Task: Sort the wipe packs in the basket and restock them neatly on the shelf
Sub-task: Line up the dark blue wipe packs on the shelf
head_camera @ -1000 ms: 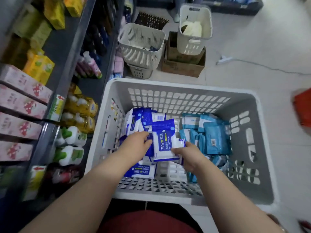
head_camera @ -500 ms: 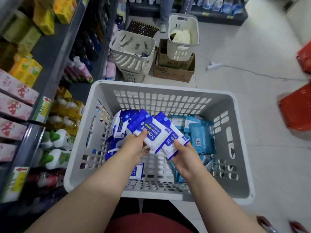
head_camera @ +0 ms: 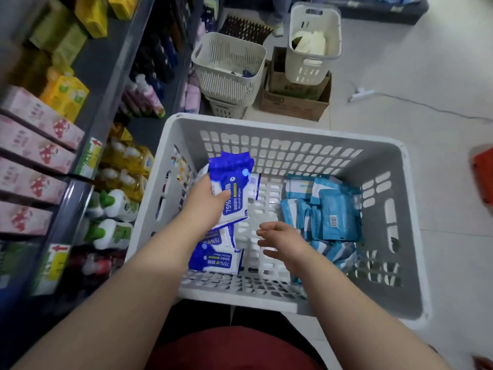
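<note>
A large grey slotted basket (head_camera: pixel 280 128) sits on the floor in front of me. My left hand (head_camera: pixel 206 197) grips a stack of dark blue and white alcohol wipe packs (head_camera: pixel 234 188) at the basket's left side. More dark blue packs (head_camera: pixel 216 259) lie on the basket floor under that hand. Light blue wipe packs (head_camera: pixel 330 212) are piled on the right side. My right hand (head_camera: pixel 282 240) hovers over the bare middle of the basket, fingers relaxed and holding nothing. The shelf (head_camera: pixel 88 124) runs along my left.
The shelf holds pink boxes (head_camera: pixel 34 145), yellow boxes (head_camera: pixel 66 92) and green-capped bottles (head_camera: pixel 114 206). Two cream baskets (head_camera: pixel 229 65) and a cardboard box (head_camera: pixel 296 100) stand on the floor beyond. A power strip with cable (head_camera: pixel 361 93) lies on the tiles; something red (head_camera: pixel 482 177) is at the right.
My right hand has let go of its dark blue pack and pulled back open. The left hand now holds the packs together, further left in the basket.
</note>
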Tool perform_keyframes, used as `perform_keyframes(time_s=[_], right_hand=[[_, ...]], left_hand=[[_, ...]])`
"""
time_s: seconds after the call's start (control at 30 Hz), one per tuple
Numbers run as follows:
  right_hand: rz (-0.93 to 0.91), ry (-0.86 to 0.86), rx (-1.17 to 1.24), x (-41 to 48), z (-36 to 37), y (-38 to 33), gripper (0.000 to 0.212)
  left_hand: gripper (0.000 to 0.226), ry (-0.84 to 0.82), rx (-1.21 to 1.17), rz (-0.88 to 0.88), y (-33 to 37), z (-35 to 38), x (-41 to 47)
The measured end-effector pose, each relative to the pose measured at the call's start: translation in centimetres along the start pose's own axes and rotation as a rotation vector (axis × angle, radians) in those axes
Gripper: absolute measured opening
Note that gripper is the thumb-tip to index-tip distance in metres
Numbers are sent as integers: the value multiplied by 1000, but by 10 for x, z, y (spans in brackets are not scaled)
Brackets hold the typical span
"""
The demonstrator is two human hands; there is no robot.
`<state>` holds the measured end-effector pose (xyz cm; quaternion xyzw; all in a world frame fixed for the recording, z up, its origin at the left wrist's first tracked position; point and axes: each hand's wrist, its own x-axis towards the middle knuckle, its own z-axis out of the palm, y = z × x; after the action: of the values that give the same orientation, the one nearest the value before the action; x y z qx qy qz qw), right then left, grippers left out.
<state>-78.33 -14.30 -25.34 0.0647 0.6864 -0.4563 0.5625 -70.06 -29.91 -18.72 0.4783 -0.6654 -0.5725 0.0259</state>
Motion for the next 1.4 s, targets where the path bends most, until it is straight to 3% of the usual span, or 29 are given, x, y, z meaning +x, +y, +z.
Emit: perform_keyframes(time_s=[0.13, 0.3, 0.53, 0.63, 0.73, 0.97, 1.1, 1.23, 1.33, 1.4], right_hand=[[-33, -36, -413, 35, 30, 6, 9], [-182, -189, -1223, 71, 71, 18, 45], [-360, -242, -1667, 87, 82, 25, 32], [-578, -170, -1602, 93, 84, 14, 36], [-612, -107, -1513, 101, 90, 5, 37], [-429, -172, -1590, 112, 97, 9, 38], [-263, -237, -1334, 105, 84, 13, 27], [-101, -29, -989, 94, 35, 19, 7], [116, 206, -737, 84, -8, 26, 13], [247, 251, -803, 81, -23, 30, 26]], left_hand=[[18, 38, 73, 51, 7, -28, -4], [16, 42, 47, 69, 10, -49, -15], [14, -33, 47, -8, 5, -59, -14], [17, -18, 25, 10, 10, -63, -10], [17, -8, -17, 23, 17, -68, -6], [16, -8, -62, 75, 26, -75, 1], [15, 0, -37, 46, 26, -73, 3], [12, -18, 10, 20, 27, -66, 3], [8, -38, 2, 28, 26, -57, 4], [13, -60, -8, 30, 26, -49, 4]])
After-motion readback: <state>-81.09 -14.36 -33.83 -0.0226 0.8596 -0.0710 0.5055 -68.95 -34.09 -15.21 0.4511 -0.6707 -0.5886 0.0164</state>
